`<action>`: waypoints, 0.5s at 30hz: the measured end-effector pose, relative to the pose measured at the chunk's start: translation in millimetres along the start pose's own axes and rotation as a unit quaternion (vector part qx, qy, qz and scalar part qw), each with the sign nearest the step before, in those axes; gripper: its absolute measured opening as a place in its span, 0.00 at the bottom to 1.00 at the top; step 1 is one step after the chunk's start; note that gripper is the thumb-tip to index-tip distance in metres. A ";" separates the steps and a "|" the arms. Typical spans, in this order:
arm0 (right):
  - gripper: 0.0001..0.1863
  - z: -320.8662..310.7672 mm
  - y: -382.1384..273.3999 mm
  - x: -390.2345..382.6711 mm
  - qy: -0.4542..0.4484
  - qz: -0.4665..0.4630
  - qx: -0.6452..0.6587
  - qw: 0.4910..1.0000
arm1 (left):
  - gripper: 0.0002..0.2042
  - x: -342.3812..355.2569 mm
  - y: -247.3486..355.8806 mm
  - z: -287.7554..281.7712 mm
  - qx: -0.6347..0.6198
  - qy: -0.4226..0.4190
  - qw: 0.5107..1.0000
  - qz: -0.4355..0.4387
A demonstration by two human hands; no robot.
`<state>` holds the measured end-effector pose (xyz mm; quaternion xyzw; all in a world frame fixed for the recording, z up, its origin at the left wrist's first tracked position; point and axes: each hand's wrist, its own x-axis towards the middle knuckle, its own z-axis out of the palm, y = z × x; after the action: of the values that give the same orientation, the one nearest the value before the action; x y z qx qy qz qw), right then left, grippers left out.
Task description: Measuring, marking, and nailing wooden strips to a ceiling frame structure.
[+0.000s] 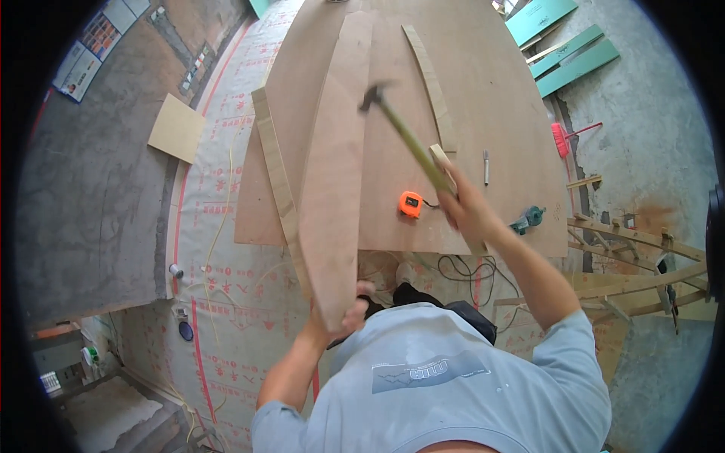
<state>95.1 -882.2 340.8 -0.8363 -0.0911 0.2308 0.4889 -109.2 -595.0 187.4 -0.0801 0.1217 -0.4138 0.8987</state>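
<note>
My left hand [352,315] is wrapped around the near, tapered end of a long plywood panel [332,189]; the panel hides part of its palm. Closed on the handle of a claw hammer [411,143], my right hand [471,211] is over the right side of the large plywood sheet [483,90]. The hammer's dark head is up and to the left, close to the panel's right edge and slightly blurred. Below the hammer handle sits an orange tape measure [410,204]. A narrow wood strip [278,174] runs along the panel's left side.
A curved wood strip [430,87], a marker [486,167] and a green tool [529,220] lie on the sheet. Dark cable [483,272] coils on the covered floor. Wooden framing [642,241] stands at right, with green boards [578,60] beyond and a square board [177,128] at left.
</note>
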 end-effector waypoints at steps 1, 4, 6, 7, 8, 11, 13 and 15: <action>0.37 -1.9 -9.2 27.2 0.004 -0.026 0.103 0.994 | 0.22 -22.7 -2.6 -16.3 -0.019 -0.006 0.999 -0.036; 0.36 -1.9 4.8 102.6 0.041 0.008 0.149 0.988 | 0.30 -76.7 -28.2 -14.4 -0.051 -0.081 0.995 -0.009; 0.35 -7.8 14.6 162.4 0.063 0.011 0.046 0.997 | 0.34 -94.7 -43.5 -21.2 -0.067 -0.077 0.995 0.002; 0.34 -10.9 14.3 190.7 0.088 0.014 -0.061 0.994 | 0.39 -98.7 -44.3 -23.6 -0.085 -0.077 0.993 0.010; 0.34 -13.2 12.8 215.2 0.089 0.009 -0.062 0.994 | 0.39 -97.3 -42.5 -25.7 -0.080 -0.080 0.993 0.011; 0.33 -7.6 0.8 253.3 0.121 -0.008 -0.148 0.982 | 0.42 -96.5 -47.0 -17.9 -0.047 -0.035 0.998 0.026; 0.32 0.4 -4.1 261.7 0.210 -0.115 -0.178 0.955 | 0.41 -94.1 -48.4 -17.0 -0.079 -0.061 0.995 0.019; 0.32 12.2 -4.6 256.2 0.222 -0.134 -0.159 0.953 | 0.41 -92.3 -49.6 -15.6 -0.090 -0.070 0.993 0.019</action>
<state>314.3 -773.6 263.5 -0.9132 -0.1269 -0.0459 0.3844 -207.5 -557.2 198.6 -0.1874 0.0971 -0.3770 0.9019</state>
